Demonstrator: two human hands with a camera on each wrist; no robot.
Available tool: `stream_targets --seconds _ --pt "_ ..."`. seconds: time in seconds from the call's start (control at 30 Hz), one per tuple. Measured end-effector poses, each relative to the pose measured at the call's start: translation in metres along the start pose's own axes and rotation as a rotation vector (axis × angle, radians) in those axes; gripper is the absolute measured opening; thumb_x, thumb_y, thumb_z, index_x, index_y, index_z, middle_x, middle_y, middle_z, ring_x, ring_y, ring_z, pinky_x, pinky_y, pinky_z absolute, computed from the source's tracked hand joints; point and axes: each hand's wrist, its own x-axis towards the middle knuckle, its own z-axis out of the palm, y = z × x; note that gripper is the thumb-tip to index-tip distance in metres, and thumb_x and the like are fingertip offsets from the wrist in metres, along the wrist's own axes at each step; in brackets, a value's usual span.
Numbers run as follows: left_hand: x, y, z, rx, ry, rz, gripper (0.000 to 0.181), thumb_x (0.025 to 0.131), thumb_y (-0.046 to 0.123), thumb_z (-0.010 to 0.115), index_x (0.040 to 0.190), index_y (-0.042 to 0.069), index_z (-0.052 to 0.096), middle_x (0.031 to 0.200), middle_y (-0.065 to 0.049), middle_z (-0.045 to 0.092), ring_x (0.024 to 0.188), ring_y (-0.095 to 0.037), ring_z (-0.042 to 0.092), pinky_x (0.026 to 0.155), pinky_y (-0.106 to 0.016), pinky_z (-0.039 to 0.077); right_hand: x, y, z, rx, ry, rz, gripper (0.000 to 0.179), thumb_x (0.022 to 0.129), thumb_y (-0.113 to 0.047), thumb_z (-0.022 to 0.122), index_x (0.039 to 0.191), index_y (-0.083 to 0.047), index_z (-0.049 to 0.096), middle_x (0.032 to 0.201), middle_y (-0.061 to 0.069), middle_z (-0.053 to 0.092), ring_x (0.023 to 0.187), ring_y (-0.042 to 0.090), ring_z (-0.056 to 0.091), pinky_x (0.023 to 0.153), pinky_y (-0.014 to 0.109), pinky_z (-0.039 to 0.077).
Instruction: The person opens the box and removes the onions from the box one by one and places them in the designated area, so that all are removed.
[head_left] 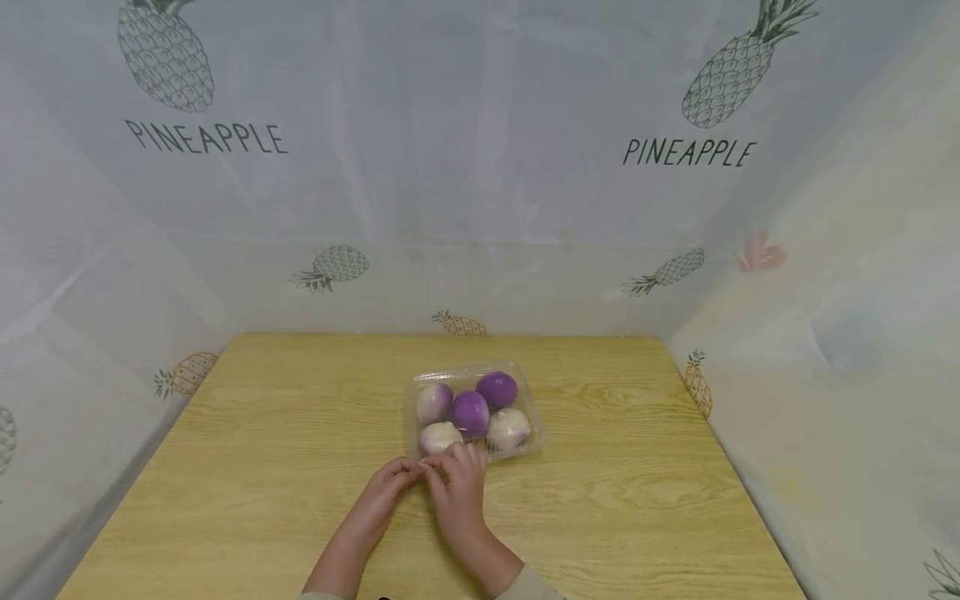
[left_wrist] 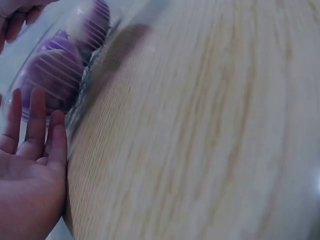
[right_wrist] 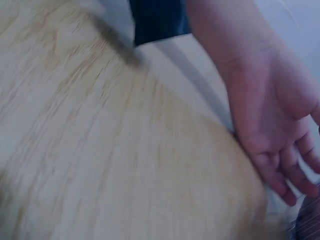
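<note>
Five round, purple-and-white, turnip-like vegetables (head_left: 470, 412) sit inside a clear, rectangular, thin-walled plastic container (head_left: 532, 407) on the yellowish, wood-grained table (head_left: 637, 483), near its middle and right in front of the person. From where I stand, the left hand (head_left: 385, 490) is at the container's front left corner, thumb and forefinger brought together there. Whether they pinch the rim or merely touch it, I cannot tell; the left wrist view shows its other fingers stretched out beside the clear wall. The right hand (head_left: 459, 490) lies over the front edge, its thumb reaching toward the left fingertips. Its fingers look loosely bent in the right wrist view, but I can't make out whether they grasp any plastic.

I'd judge the shell itself light and springy, with nearly all the weight in what it carries. Its walls would likely flex under a squeeze, and a hard tug at one corner could crease or crack them. The smooth surface looks slippery, though pale lines across the near side, perhaps moulded ribs, may give the fingertips some bite. The vegetables seem firm, yet round enough to roll if the box tips. For lifting, I'd take both short sides low down, palms supporting the base; for working the rim, the corner is the sensible spot, pinched gently.
</note>
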Motion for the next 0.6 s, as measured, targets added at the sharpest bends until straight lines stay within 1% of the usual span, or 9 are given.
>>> stream_targets --seconds 0.13,0.27,0.37,0.43,0.6 --pt "-0.001 0.000 0.001 -0.014 0.026 0.019 0.013 0.099 0.010 0.053 0.095 0.003 0.062 0.106 -0.004 0.060 0.108 -0.014 0.054 0.095 -0.023 0.042 0.006 -0.006 -0.002 -0.025 -0.025 0.058 0.015 0.068 -0.011 0.086 0.077 -0.014 0.074 0.074 -0.010 0.049 0.070 0.008 0.039 0.072 0.026 0.030" --pt "-0.002 -0.001 0.003 -0.005 0.062 0.021 0.011 0.098 0.011 0.057 0.095 0.002 0.062 0.108 -0.004 0.061 0.109 -0.014 0.053 0.093 -0.020 0.042 0.012 -0.012 -0.005 -0.047 -0.022 0.092 0.017 0.064 -0.009 0.088 0.074 -0.014 0.076 0.071 -0.011 0.048 0.068 0.006 0.039 0.072 0.025 0.030" --pt "-0.001 -0.002 0.004 -0.022 0.084 0.020 0.009 0.096 0.009 0.059 0.095 0.000 0.062 0.109 -0.005 0.061 0.109 -0.015 0.054 0.093 -0.021 0.043 0.017 -0.016 -0.009 -0.066 -0.019 0.094 0.018 0.063 -0.007 0.089 0.074 -0.013 0.076 0.070 -0.011 0.049 0.067 0.007 0.038 0.071 0.025 0.028" --pt "-0.001 -0.002 0.004 -0.031 0.085 0.021 0.008 0.096 0.007 0.059 0.095 0.000 0.062 0.107 -0.005 0.062 0.105 -0.015 0.056 0.090 -0.023 0.045 0.020 -0.018 -0.011 -0.074 -0.024 0.095 0.017 0.064 -0.007 0.088 0.075 -0.012 0.076 0.070 -0.010 0.049 0.066 0.007 0.039 0.071 0.026 0.028" --pt "-0.002 -0.002 0.005 -0.051 0.078 0.024 0.004 0.095 0.004 0.059 0.097 0.000 0.059 0.094 -0.002 0.065 0.093 -0.016 0.059 0.080 -0.027 0.048 0.029 -0.019 -0.017 -0.072 -0.033 0.086 0.014 0.067 -0.009 0.087 0.074 -0.013 0.076 0.069 -0.009 0.051 0.066 0.008 0.042 0.071 0.027 0.030"
